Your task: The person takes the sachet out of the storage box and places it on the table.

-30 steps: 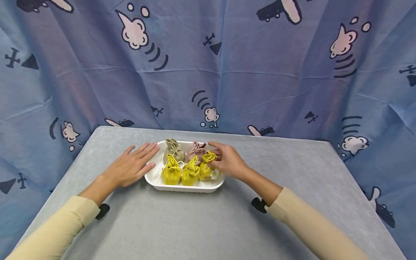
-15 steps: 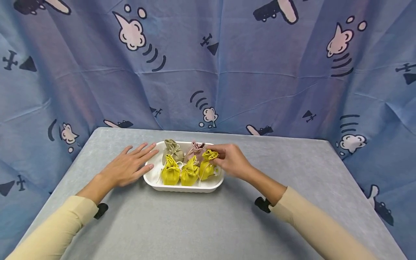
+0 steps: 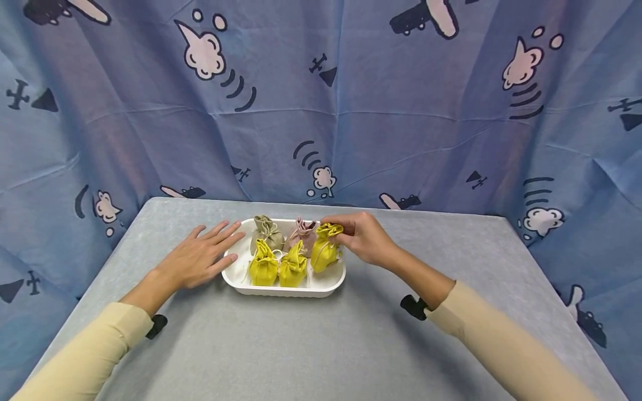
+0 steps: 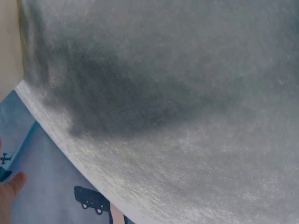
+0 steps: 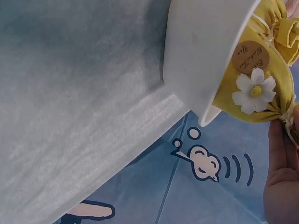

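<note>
My right hand [image 3: 370, 239] pinches the gathered neck of a yellow drawstring pouch [image 3: 323, 255] at the right end of a white tray [image 3: 286, 291]. In the right wrist view, that pouch [image 5: 222, 100] tilts over the tray's edge and bears a white flower [image 5: 254, 91] and a round brown tag [image 5: 250, 57]. My left hand [image 3: 195, 260] lies with fingers spread and straight, fingertips at the tray's left rim. Two more yellow pouches [image 3: 263, 268] stand along the tray's front. Behind them sit a grey-green pouch [image 3: 272, 238] and a pink pouch [image 3: 301, 240].
The tray stands toward the back of a grey cloth-covered table [image 3: 301, 345]. A blue patterned curtain [image 3: 321, 122] hangs close behind the table and around its sides. Black wrist cameras [image 3: 414, 307] sit beneath both cuffs.
My right hand has closed on the neck of the rightmost yellow pouch and drawn it up and slightly right. The left hand has hardly moved, and the other pouches stay put.
</note>
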